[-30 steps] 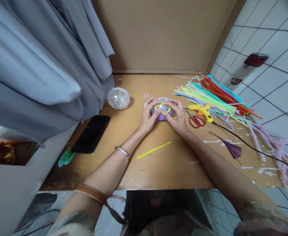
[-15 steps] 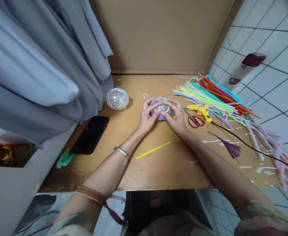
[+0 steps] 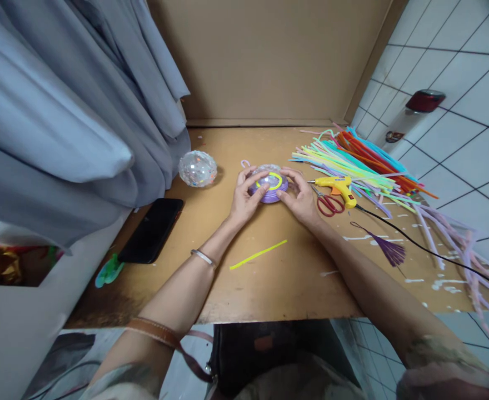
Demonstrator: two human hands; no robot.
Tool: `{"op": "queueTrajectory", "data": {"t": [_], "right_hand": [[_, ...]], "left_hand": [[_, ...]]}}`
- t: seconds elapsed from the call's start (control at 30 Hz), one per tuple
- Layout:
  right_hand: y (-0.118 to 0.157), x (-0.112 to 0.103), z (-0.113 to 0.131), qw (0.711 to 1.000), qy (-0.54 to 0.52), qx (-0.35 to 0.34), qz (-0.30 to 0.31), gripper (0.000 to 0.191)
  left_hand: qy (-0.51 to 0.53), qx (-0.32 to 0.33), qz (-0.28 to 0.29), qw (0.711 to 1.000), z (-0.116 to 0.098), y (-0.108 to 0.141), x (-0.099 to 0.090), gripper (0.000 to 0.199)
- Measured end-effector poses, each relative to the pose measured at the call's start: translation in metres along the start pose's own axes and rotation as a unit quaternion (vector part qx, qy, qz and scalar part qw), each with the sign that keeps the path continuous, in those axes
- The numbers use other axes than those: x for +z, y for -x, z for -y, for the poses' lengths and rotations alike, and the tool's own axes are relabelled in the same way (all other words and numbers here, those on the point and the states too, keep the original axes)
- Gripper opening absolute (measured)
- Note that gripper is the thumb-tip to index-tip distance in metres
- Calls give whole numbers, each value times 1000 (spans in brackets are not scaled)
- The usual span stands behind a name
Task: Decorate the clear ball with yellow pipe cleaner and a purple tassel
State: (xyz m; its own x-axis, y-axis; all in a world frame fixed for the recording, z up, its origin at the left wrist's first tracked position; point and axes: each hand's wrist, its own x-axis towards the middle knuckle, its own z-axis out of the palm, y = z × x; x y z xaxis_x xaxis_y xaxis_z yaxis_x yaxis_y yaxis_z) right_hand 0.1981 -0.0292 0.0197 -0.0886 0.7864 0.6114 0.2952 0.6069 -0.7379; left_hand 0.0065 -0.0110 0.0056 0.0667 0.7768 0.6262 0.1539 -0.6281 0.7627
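Brown tabletop point(image 3: 228, 294), grey curtain point(image 3: 73, 122) hanging at its left. Pile of coloured fuzzy stems point(image 3: 353, 161), far right of tabletop. Black phone point(image 3: 151, 230) flat, left side. Left hand point(image 3: 244, 193) and right hand point(image 3: 298, 195) curled round opposite sides of the purple-sided dome point(image 3: 273, 188), thumbs on its near face; dome sits mid-tabletop, yellow ring point(image 3: 280, 180) on top, partly covered by fingers. Clear ball point(image 3: 198, 168) left of it, apart. Yellow glue gun point(image 3: 339, 186) right, just beside red-handled scissors point(image 3: 330, 205). Purple tassel point(image 3: 388, 250) nearer. Thin yellow strip point(image 3: 258, 255) between forearms.
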Motion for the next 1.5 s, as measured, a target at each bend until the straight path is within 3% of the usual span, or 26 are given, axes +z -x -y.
{"op": "queueTrajectory", "data": {"t": [0.13, 0.3, 0.7, 1.2, 1.5], "right_hand": [[0, 2, -7, 998, -52, 35, -21, 46], [1, 3, -2, 999, -29, 21, -13, 35], [2, 1, 7, 1000, -13, -3, -19, 41], [6, 0, 6, 996, 58, -29, -56, 27], [5, 2, 3, 998, 24, 13, -58, 27]], "left_hand": [[17, -19, -7, 1000, 8, -5, -7, 56], [17, -16, -4, 1000, 12, -7, -9, 57], [10, -18, 12, 1000, 7, -4, -7, 59], [3, -4, 20, 1000, -3, 5, 2, 53], [-23, 4, 28, 999, -1, 3, 1, 53]]}}
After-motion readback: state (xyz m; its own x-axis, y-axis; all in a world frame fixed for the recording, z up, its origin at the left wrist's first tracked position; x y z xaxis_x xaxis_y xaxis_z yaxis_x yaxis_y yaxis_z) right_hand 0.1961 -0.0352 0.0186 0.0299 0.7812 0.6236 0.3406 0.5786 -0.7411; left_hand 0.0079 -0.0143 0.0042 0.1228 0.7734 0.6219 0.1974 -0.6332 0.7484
